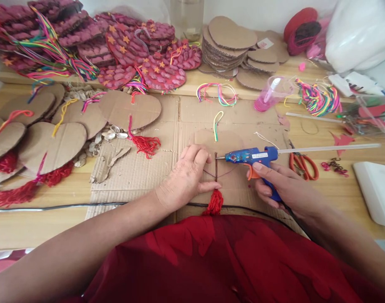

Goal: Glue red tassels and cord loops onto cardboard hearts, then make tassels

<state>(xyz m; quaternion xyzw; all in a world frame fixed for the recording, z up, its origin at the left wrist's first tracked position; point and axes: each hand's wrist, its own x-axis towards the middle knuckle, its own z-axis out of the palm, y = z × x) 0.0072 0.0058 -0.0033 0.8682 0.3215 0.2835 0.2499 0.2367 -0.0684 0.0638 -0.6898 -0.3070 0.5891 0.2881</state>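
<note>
My right hand [277,185] is closed round a blue hot glue gun [252,156], a finger at its orange trigger. A long clear glue stick [329,148] sticks out of its back. The metal nozzle points left at a dark cord [216,170], which ends in a red tassel [215,203]. My left hand [190,174] lies on the cardboard heart [232,139], fingers bent and thumb stretched apart from them. The thumb tip touches the cord just above the tassel. Above the cord lies a yellow-green loop of string [216,126].
Tasselled cardboard hearts [53,143] lie at left. Decorated pink-red hearts [126,50] and plain heart cutouts [232,33] are stacked on the shelf. Orange-handled pliers [302,166], a pink cup [271,94] and coloured strings [320,97] are at right. A black cable [69,206] crosses the front.
</note>
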